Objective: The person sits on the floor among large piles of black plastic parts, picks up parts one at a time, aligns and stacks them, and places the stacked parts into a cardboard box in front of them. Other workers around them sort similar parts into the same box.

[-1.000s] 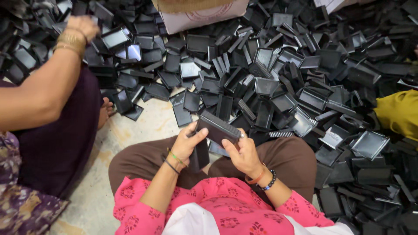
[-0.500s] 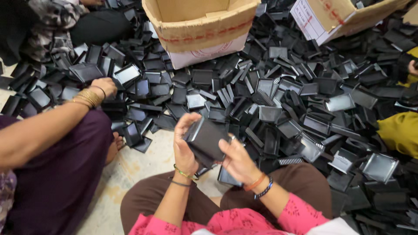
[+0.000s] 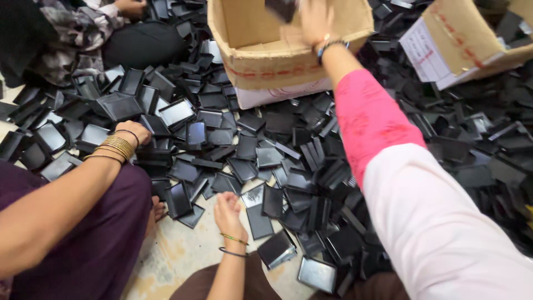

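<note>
My right hand is stretched far forward over an open cardboard box, blurred by motion, fingers spread. A black flat case hangs in the air just left of its fingertips, above the box's inside. My left hand is low by my knee, fingers loosely apart and holding nothing. It sits at the near edge of a big heap of black cases and lids, closest to a flat lid. A closed black case lies just right of my left wrist.
A co-worker's arm with gold bangles reaches into the heap from the left, above a purple-clad knee. Another person sits at the top left. A second cardboard box stands at the top right. Bare floor shows near me.
Both hands held a black case in my lap. My right hand has since swung up and forward over the box with it, and my left hand has dropped to the floor empty.
</note>
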